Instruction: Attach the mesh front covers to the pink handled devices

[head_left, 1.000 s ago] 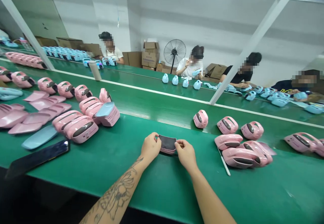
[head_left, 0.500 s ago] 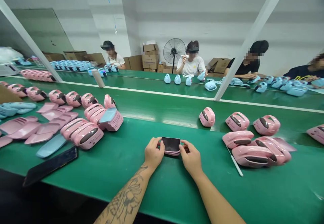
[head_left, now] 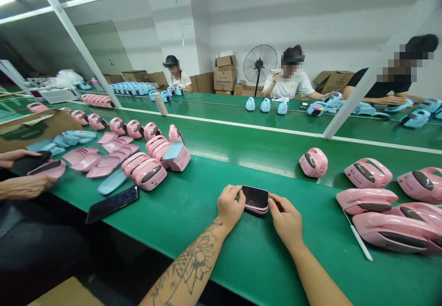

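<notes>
A small pink part with a dark glossy panel (head_left: 255, 199) lies on the green bench (head_left: 221, 246) in front of me. My left hand (head_left: 230, 206) pinches its left end and my right hand (head_left: 286, 219) pinches its right end, fingers curled on it. Pink handled shells (head_left: 366, 201) lie to the right, one (head_left: 313, 162) standing alone beyond my hands. A white stick (head_left: 358, 241) rests beside the right-hand shells.
At left lie pink shells (head_left: 148, 173), pink and blue flat covers (head_left: 103, 163), a stack of parts (head_left: 177, 156) and a black phone (head_left: 112, 203). A co-worker's hands (head_left: 24, 186) hold a part at far left. Across a white rail, people sit with blue units (head_left: 265, 105). A fan (head_left: 260, 64) stands behind.
My view has swung to the left, bringing a co-worker's hands and a cardboard box into sight. Both my hands stay pinched on the same pink part.
</notes>
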Demonstrator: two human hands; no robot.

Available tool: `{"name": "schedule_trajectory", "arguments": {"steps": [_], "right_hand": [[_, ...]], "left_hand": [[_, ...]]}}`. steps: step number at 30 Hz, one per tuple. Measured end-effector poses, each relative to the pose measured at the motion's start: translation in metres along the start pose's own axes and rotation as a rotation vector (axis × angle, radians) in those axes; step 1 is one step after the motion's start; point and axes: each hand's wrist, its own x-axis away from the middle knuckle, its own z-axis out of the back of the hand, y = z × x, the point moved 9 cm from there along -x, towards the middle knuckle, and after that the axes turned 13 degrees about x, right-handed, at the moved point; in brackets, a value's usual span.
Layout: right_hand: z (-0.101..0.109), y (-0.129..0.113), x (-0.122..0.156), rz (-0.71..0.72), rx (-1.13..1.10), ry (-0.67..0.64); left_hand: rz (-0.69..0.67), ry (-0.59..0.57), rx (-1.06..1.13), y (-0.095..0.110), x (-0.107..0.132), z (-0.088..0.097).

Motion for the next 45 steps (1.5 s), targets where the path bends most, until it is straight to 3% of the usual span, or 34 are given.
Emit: {"name": "schedule_trajectory", "arguments": {"steps": [9,23,34,40,45], "right_hand": [[-0.001,0.009,0.005,-0.045,0.002,0.039],[-0.001,-0.008,0.014,0.010,0.076,0.061],[0.012,-0.023,0.015,0.049,-0.132,0.057],[-0.005,-0.010,0.012,-0.065,-0.347,-0.092],[-0.024,-0.015,0.019,-0.093,-0.492,-0.334]], "left_hand": [[0.075,0.019,0.061,0.003,0.002,0.000],[0.112,0.049,0.052,0.006,0.007,-0.002],[0.159,0.130,0.240,0.006,0.000,0.012],[0.201,0.159,0.342,-0.001,0.000,0.014],[0.179,0.062,0.429,0.009,0.001,0.009]]}}
